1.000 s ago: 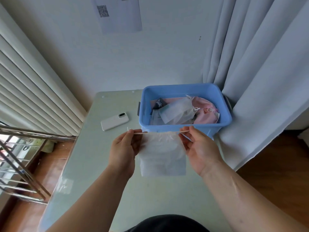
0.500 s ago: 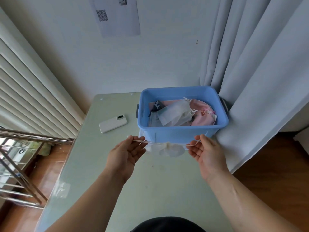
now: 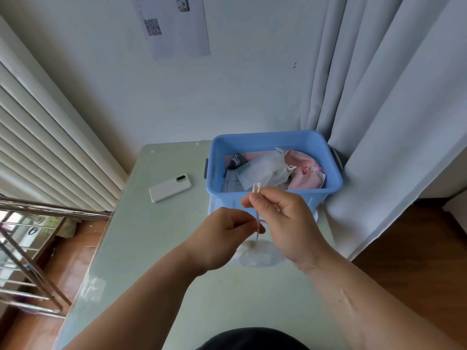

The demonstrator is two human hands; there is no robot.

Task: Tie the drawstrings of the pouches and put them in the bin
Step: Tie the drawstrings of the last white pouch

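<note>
A small white pouch point(image 3: 260, 255) hangs cinched below my hands, in front of the blue bin point(image 3: 275, 195). My right hand point(image 3: 280, 218) pinches the ends of its drawstring point(image 3: 256, 213), which stick up above my fingers. My left hand point(image 3: 225, 238) is curled just beside it and pinches the same string lower down. The bin stands at the far right of the table and holds several pouches, white point(image 3: 262, 170) and pink point(image 3: 305, 170).
A white phone point(image 3: 169, 188) lies on the pale green table point(image 3: 156, 248) left of the bin. Curtains point(image 3: 379, 122) hang right behind the bin. A metal rack point(image 3: 27, 248) stands left of the table, under window blinds.
My hands were apart, pulling the drawstring ends sideways and cinching the pouch. Now they have come together over it, the right hand raised with the string ends.
</note>
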